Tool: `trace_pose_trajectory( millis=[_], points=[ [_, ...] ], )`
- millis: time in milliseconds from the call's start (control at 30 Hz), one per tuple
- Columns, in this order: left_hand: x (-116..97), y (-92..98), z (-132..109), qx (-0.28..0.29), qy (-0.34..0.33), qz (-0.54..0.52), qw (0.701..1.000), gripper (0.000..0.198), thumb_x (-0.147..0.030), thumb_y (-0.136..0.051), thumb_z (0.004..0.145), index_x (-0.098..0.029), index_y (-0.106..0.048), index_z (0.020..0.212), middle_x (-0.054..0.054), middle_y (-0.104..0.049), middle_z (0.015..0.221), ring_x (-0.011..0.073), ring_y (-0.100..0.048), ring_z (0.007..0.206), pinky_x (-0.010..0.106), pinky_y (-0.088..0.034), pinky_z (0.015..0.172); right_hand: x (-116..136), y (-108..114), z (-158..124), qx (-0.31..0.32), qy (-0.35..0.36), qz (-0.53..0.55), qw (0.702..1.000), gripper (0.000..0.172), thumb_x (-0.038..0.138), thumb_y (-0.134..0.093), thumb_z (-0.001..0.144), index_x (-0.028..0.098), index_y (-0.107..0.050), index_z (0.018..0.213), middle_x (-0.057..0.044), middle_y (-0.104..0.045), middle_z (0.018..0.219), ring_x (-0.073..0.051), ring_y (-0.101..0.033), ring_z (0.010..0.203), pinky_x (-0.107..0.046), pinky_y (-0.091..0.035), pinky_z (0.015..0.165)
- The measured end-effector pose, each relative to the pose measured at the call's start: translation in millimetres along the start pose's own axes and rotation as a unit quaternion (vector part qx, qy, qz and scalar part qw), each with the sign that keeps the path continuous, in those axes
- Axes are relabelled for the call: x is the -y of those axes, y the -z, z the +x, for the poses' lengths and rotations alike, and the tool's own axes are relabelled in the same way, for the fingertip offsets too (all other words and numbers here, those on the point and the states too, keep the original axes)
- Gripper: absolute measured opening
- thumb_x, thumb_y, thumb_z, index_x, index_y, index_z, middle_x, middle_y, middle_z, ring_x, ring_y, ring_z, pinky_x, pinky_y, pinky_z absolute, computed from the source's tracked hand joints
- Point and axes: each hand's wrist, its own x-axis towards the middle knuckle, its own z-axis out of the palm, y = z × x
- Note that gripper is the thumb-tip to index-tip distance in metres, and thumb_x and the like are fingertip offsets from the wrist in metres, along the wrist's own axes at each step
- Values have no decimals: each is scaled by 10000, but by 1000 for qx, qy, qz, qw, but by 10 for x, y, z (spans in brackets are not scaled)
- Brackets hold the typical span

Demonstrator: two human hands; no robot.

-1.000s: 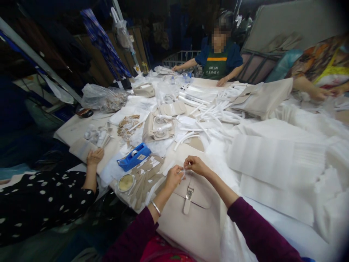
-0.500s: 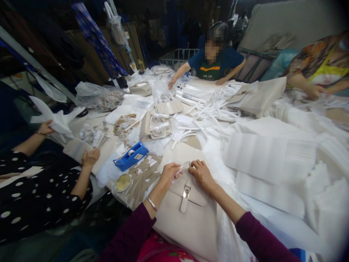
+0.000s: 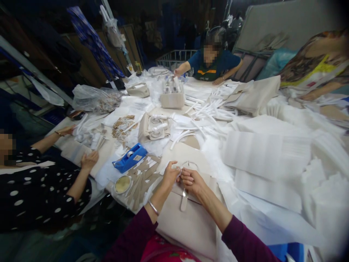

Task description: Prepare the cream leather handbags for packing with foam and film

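A beige flap bag (image 3: 188, 222) lies flat in front of me, its metal buckle and strap tab (image 3: 184, 203) on the front flap. My left hand (image 3: 171, 175) and my right hand (image 3: 193, 181) meet above the top of the bag, fingertips pinched together. What they pinch is small and pale, mostly hidden by the fingers. Just behind the fingers a thin curved handle loop (image 3: 196, 165) arcs over the bag's top. The right forearm crosses the bag's right side.
A blue tape dispenser (image 3: 130, 158), a round tub (image 3: 122, 184) and beige strips (image 3: 139, 178) lie at left. White foam sheets (image 3: 268, 156) pile up at right. Ahead sits an open bag (image 3: 154, 128). Co-workers (image 3: 211, 62) work across the table and at both sides.
My hands have come together; the right hand moved left and down, its fingers curling in. The left co-worker put down a white sheet. The co-worker opposite now has a filled bag upright.
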Motion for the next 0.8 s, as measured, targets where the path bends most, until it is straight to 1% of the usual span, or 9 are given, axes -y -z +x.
trace_pose_trajectory(
  millis=[133,233,333,433,533,667,700,733,800],
  points=[
    [-56,8,28,45,59,-99,992,494,-269,-787,537,-153,-562,962,-53,-557,585,43,-422,393,184,-295,408,20,2,46,14,6,44,999,336,250,-376,951,188,-389,620,115,-186,437,-42,-40,346,-122,-124,303],
    [-77,24,55,93,76,-126,985,470,-246,-815,511,-128,-606,915,-36,-559,571,40,-412,398,187,-280,407,69,29,81,7,-20,34,999,360,284,-352,973,175,-429,638,111,-237,428,-30,-85,329,-122,-134,316],
    [-100,27,47,123,77,-120,982,386,-244,-807,540,-111,-630,856,-29,-553,563,30,-393,395,185,-270,407,121,45,100,-11,-35,6,999,266,258,-410,953,150,-505,729,100,-339,440,-24,-159,311,-121,-157,314],
    [-142,41,8,156,62,-85,982,277,-240,-763,593,-105,-633,796,-15,-571,593,39,-433,417,186,-304,424,138,56,17,-58,6,-19,998,137,225,-492,900,137,-543,807,29,-527,533,-44,-342,336,-135,-276,323],
    [-179,92,-54,173,74,-18,982,214,-189,-668,647,-106,-624,839,15,-620,654,55,-490,441,181,-320,431,104,133,-238,-120,81,-42,989,82,188,-511,861,143,-554,914,-59,-669,723,-88,-536,460,-163,-414,399],
    [-146,209,-275,135,88,97,982,134,-186,-562,710,-100,-576,812,40,-650,654,35,-436,377,164,-252,386,-46,426,-802,-244,201,-111,942,250,187,-564,798,144,-566,1045,-87,-706,778,-106,-591,503,-191,-464,446],
    [-120,256,-367,151,91,127,976,135,-194,-545,724,-104,-569,821,36,-650,634,39,-435,365,164,-248,381,-104,528,-959,-273,221,-124,928,272,208,-592,777,140,-577,1040,-91,-708,776,-110,-594,509,-201,-473,458],
    [-93,316,-468,190,98,161,964,149,-202,-531,734,-106,-569,842,30,-647,609,48,-443,357,165,-250,378,-172,636,-1112,-296,234,-130,917,296,237,-624,752,139,-589,1029,-92,-710,779,-116,-602,524,-211,-482,476],
    [-41,484,-667,292,112,232,921,191,-231,-509,759,-107,-581,885,20,-636,574,75,-473,356,174,-263,377,-326,852,-1390,-336,252,-140,897,357,300,-686,691,142,-605,1001,-92,-712,780,-137,-622,567,-242,-503,523]
  ],
)
